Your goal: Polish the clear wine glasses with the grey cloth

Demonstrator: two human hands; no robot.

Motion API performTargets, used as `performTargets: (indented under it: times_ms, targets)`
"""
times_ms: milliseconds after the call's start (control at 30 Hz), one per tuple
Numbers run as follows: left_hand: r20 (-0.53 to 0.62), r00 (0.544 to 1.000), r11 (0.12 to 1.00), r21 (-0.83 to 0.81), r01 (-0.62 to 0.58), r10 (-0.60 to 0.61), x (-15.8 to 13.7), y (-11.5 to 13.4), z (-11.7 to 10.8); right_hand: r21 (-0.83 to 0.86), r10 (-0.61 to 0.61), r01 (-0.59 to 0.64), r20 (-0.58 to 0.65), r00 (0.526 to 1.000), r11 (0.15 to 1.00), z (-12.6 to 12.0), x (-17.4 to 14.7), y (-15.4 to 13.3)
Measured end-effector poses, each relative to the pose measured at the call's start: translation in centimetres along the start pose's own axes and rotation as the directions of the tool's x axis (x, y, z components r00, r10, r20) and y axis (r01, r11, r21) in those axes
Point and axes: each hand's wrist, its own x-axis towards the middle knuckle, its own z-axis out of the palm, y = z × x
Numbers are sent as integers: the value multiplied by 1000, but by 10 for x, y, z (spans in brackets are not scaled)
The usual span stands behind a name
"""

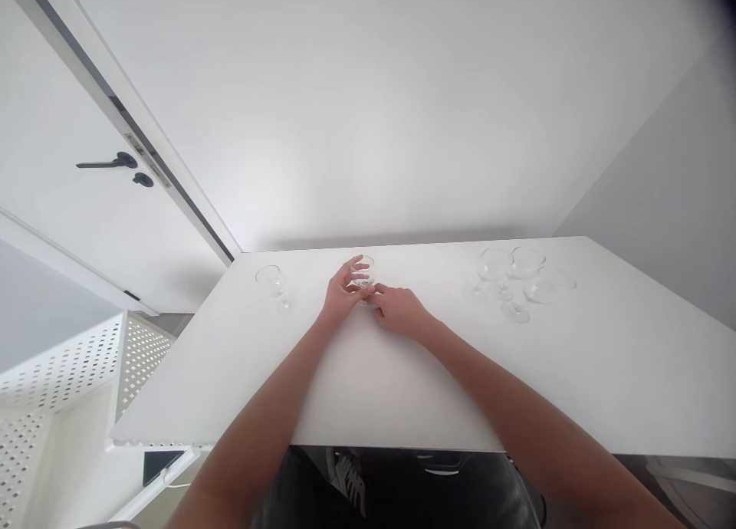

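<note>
A clear stemmed glass point(363, 264) stands upright near the back edge of the white table, between my two hands. My left hand point(343, 290) curls round its bowl from the left, with the fingers showing through the glass. From the right, my right hand point(398, 307) holds the glass low, by its stem or foot, with the index finger forward and the other fingers folded. The exact contact of its fingertips is partly hidden. Another clear stemmed glass point(270, 281) stands upright off to the left, apart from my hands.
Several clear stemmed glasses are grouped on the right: two upright, one glass point(546, 285) apparently on its side. The white table point(396, 406) backs onto a wall. At left are a door handle point(106, 162) and a white perforated panel point(63, 368).
</note>
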Motion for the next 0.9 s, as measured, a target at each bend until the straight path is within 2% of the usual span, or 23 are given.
performTargets:
  times_ms: [200,333,467,567,667,767,900]
  targets:
    - [21,1000,1000,-21,-13,14,0,-3,1,-41,76,-74,27,997,996,-1,-2,-8]
    - [-56,998,1000,3,-12,12,0,-5,0,-86,182,-178,39,983,980,1,-8,-13]
    - [-124,992,999,33,26,-22,1,-6,-2,-139,203,-197,30,979,971,4,-23,-14]
    - [-54,996,997,7,79,-78,0,-6,-3,-181,258,-252,8,966,951,7,-48,-8]
    - [95,987,992,23,126,-128,-3,-4,-3,-183,325,-328,-46,945,927,10,-88,7]
    - [237,960,987,103,125,-147,-6,-1,-2,-162,396,-410,-114,911,897,11,-131,25]
    - [265,951,983,133,126,-157,-8,2,0,-144,512,-542,-201,835,828,8,-172,50]
